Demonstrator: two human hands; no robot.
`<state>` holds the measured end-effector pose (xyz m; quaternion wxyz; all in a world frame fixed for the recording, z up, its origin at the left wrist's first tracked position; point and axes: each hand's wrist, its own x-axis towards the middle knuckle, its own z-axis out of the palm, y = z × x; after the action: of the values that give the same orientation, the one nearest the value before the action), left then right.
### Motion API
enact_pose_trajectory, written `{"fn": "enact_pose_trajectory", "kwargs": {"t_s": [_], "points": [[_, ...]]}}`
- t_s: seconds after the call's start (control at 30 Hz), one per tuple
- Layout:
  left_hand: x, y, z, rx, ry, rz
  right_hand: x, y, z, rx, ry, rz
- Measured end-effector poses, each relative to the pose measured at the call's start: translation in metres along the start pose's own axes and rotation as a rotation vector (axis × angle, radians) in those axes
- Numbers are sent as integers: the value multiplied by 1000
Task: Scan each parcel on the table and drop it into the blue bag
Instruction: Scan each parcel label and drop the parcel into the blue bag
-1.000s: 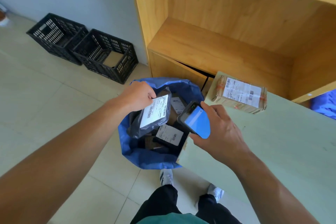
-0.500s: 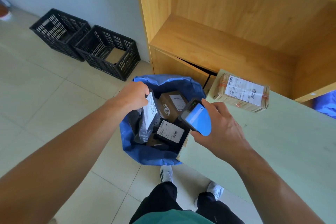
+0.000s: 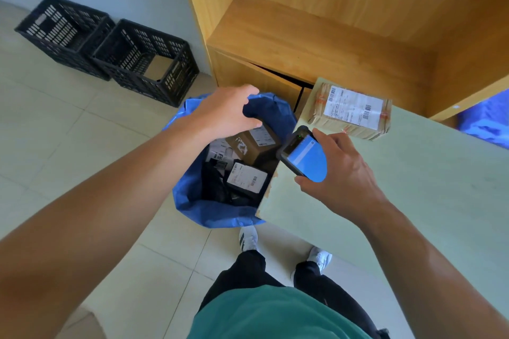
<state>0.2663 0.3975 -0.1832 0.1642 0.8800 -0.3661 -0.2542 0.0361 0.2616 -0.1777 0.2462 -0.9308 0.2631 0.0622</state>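
Green shirt (image 3: 275,316), black trousers (image 3: 242,275), white trainers (image 3: 248,239)

**Out of sight, past reading**

Hidden under the left hand (image 3: 223,115): part of the blue bag's (image 3: 190,201) far rim. Inside the right hand (image 3: 347,176): the handheld scanner's (image 3: 303,157) lower end. Too small to read: label print on the taped parcel (image 3: 349,110). Cut by the right edge: a blue heap (image 3: 487,124).

left grip (image 3: 225,115) empty, seemingly relaxed, over blue bag (image 3: 190,201), right grip (image 3: 341,176) holding scanner (image 3: 303,158), parcel (image 3: 349,110) on table (image 3: 413,187)
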Motion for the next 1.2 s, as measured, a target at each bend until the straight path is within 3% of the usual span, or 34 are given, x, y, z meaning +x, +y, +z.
{"fn": "enact_pose_trajectory", "kwargs": {"t_s": [0.3, 0.5, 0.77, 0.87, 1.07, 1.2], "points": [[80, 84, 57, 60, -61, 304, -7, 74, -25, 62, 97, 162], [145, 131, 99, 219, -85, 430, 4, 127, -38, 88, 146, 258], [211, 137, 149, 470, -220, 360, 27, 178, -54, 109, 199, 305], [218, 135, 164, 547, -186, 323, 26, 187, -63, 103, 196, 311], [228, 138, 160, 488, -181, 208, 18, 204, -79, 67, 163, 339], [212, 147, 147, 446, -115, 244, 13, 205, -92, 60, 154, 333]]}}
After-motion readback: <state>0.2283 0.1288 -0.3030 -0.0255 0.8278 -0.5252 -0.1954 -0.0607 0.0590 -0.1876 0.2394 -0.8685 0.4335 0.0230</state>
